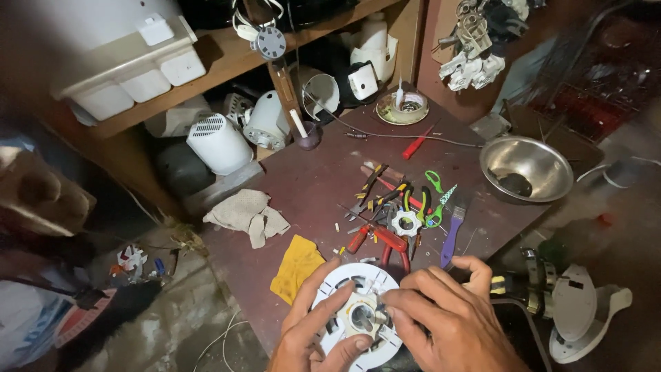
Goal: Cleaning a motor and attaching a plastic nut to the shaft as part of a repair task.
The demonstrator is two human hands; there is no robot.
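Note:
A round white plastic disc with slots and a metal hub (358,311) sits at the near edge of a dark reddish table (317,172). My left hand (310,337) grips the disc's left and lower rim, thumb reaching toward the hub. On the disc's right side lies my right hand (451,320), whose fingertips pinch at a small part beside the hub. What the fingers hold is too small to tell.
A heap of pliers, screwdrivers, green scissors and a purple brush (403,207) lies past the disc. A yellow cloth (296,267) and a beige rag (249,215) lie left. A steel bowl (527,167) sits right. White appliance parts (220,141) crowd the shelves behind.

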